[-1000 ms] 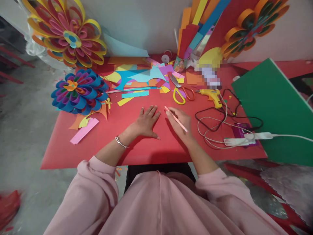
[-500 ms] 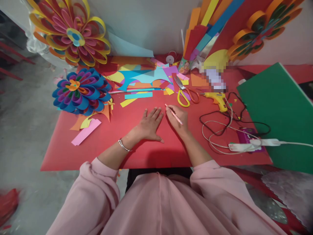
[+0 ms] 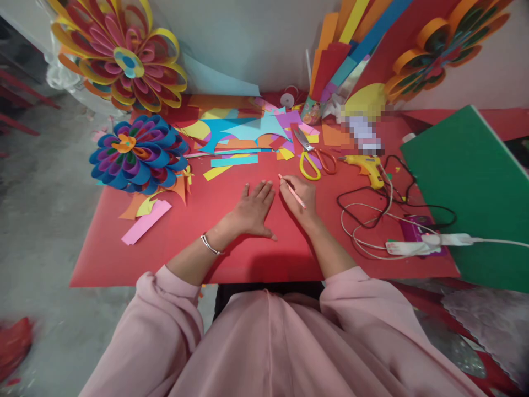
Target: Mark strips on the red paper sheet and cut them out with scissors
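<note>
Closest in, at the bottom of the frame, pink sleeves (image 3: 363,320) reach up to the edge of a red-covered table (image 3: 165,259). Just above, a silver bracelet (image 3: 210,246) circles the left wrist, and here's the left hand (image 3: 254,212), mid-frame, palm down on the red surface, fingers spread, gripping nothing. Right beside it, the right hand (image 3: 301,198) has thumb and fingers closed around a slim pink pen or pencil (image 3: 292,192), slanting near the centre, upper end toward the left; whether either end touches the table, I can't tell.

Out to the lower right, a white power strip (image 3: 407,247) lies among looping cords. Over at centre left, pink paper strips (image 3: 146,222) sit below a blue and purple paper flower (image 3: 138,160). Beyond the hands, scissors (image 3: 309,148) lie with a yellow glue gun (image 3: 363,161) to their right, a green board (image 3: 467,182) farther right. Farther back come coloured paper scraps (image 3: 252,129), then a cup (image 3: 311,111) bristling with strips, and a big yellow-edged paper flower (image 3: 129,62), upper left!
</note>
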The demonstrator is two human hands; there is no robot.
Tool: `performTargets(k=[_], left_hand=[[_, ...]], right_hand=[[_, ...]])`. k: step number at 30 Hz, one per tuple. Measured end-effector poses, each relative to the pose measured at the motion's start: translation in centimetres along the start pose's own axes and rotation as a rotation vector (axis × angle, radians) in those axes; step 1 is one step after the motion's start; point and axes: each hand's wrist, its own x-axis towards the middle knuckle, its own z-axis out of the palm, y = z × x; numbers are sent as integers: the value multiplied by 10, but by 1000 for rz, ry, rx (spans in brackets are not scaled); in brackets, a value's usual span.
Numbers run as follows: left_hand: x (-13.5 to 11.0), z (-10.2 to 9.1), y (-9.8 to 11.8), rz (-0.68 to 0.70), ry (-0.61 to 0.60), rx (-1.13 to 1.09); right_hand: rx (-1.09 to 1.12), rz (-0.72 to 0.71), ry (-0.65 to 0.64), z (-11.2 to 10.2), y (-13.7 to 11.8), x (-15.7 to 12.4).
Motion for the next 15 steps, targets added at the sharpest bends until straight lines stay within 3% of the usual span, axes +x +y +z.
performTargets(k=[10, 15], left_hand=[[1, 1, 0, -5, -4, 9], [1, -1, 0, -5, -12, 9]], right_hand=[[-9, 7, -2, 0, -1, 2], [-17, 47, -30, -19, -13, -24]])
